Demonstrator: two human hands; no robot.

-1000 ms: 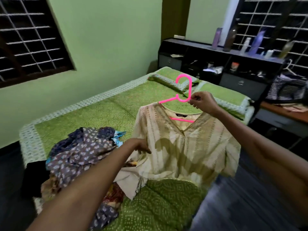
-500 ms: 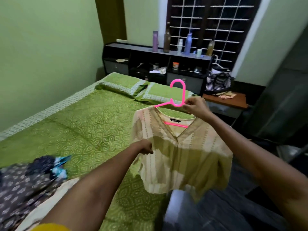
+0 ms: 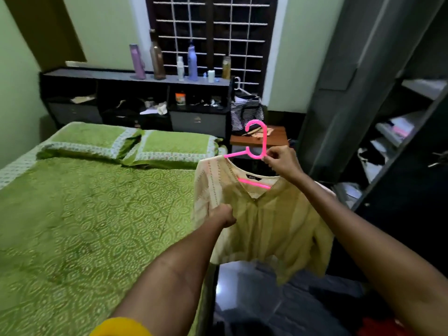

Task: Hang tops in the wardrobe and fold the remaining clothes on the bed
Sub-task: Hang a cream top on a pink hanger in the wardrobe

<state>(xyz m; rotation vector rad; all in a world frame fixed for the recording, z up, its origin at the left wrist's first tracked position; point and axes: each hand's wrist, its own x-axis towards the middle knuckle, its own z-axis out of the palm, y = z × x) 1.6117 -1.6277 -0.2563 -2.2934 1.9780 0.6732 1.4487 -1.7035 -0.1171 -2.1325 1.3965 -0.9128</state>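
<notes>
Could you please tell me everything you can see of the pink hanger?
The hanger is bright pink and looks like plastic, with an upright open hook, sloping shoulders and a straight lower bar seen through the neckline. A pale yellow top hangs on it, hiding most of its shoulders. The right hand pinches it at the hook's base and holds it in the air between the bed and the wardrobe.

A home bedroom: green-covered bed (image 3: 84,214), pillows (image 3: 131,146), probably an open wardrobe (image 3: 363,93).
</notes>
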